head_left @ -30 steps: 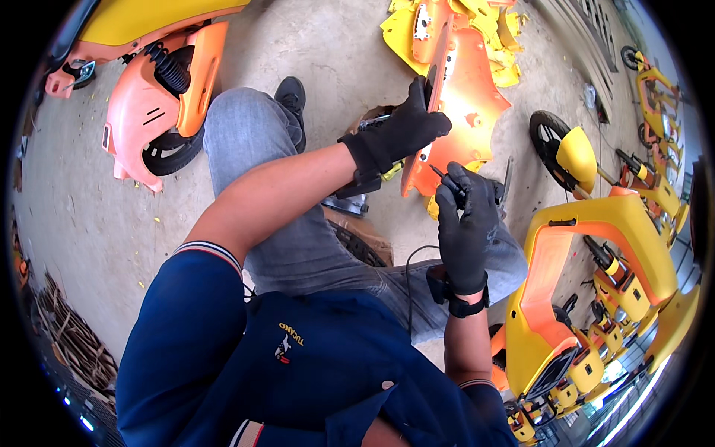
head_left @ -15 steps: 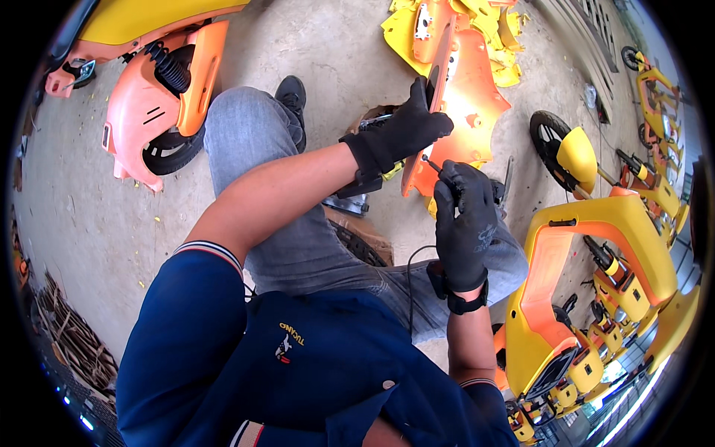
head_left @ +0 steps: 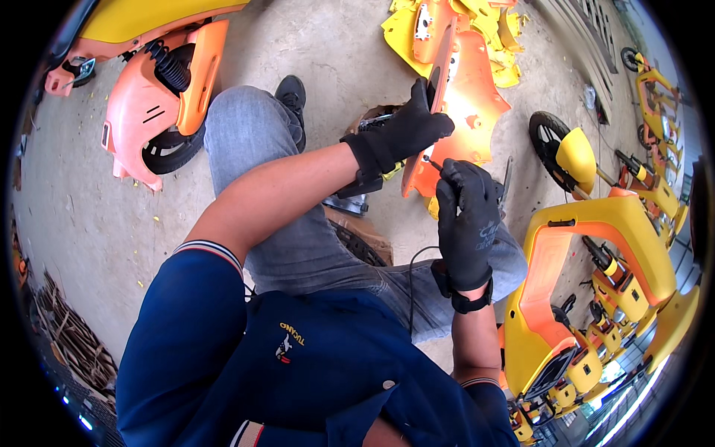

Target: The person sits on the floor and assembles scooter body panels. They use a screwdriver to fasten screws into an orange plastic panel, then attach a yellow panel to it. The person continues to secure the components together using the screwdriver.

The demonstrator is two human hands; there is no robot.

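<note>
My left hand (head_left: 406, 132), in a black glove, grips the edge of an orange body panel (head_left: 475, 112), thumb on the near side and fingers behind it. The panel stands tilted between my knees. My right hand (head_left: 469, 216), also gloved, is closed around a small screwdriver (head_left: 435, 164) with a thin dark shaft. Its handle is hidden in my fingers. The tip meets the panel's lower left edge, just below my left hand; what sits at the tip is too small to make out.
Yellow and orange panels (head_left: 506, 45) lie on the concrete floor beyond. An orange scooter front (head_left: 141, 112) stands at the left. A large yellow-and-orange scooter body (head_left: 640, 238) and several yellow scooters fill the right. Beneath my legs is a cardboard box (head_left: 376, 237). Sticks (head_left: 74, 335) lie at lower left.
My right hand has shifted slightly to the right and turned a little, with the screwdriver tip still at the panel edge. My left hand and the panel have hardly moved.
</note>
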